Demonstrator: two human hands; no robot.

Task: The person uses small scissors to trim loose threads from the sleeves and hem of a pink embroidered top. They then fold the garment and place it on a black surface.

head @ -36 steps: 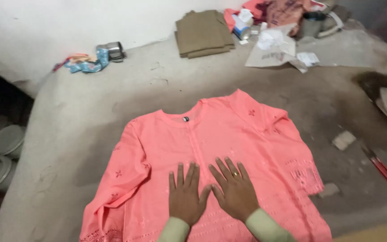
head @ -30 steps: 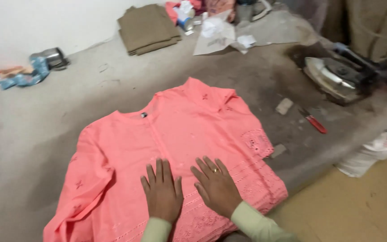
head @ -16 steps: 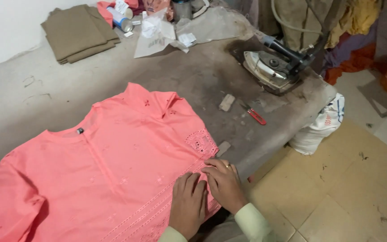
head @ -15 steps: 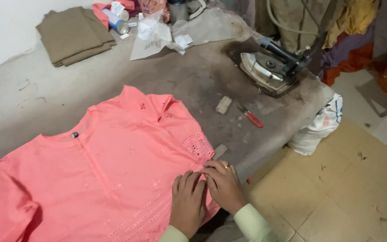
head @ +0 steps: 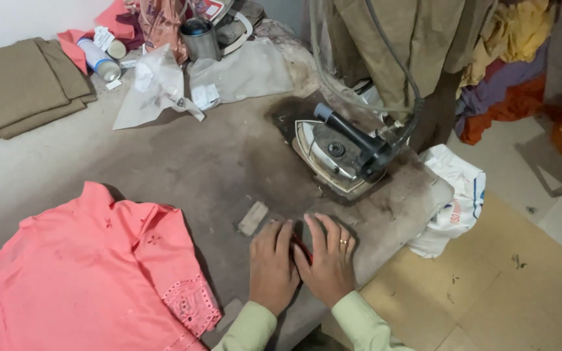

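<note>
My left hand and my right hand lie flat side by side on the grey padded table, fingers spread, near its front right corner. A small red-handled tool shows between them, mostly hidden; I cannot tell whether either hand grips it. The pink embroidered shirt lies spread flat to the left of my hands, apart from them. A heavy iron with a black handle rests just beyond my right hand.
A small pale block lies beside my left hand. Folded olive cloth, plastic bags, a spray can and a metal cup crowd the far edge. A white sack hangs off the right side; clothes pile beyond.
My hands have left the pink shirt's hem and moved right onto the bare table by the red tool. The view has swung right, toward the iron.
</note>
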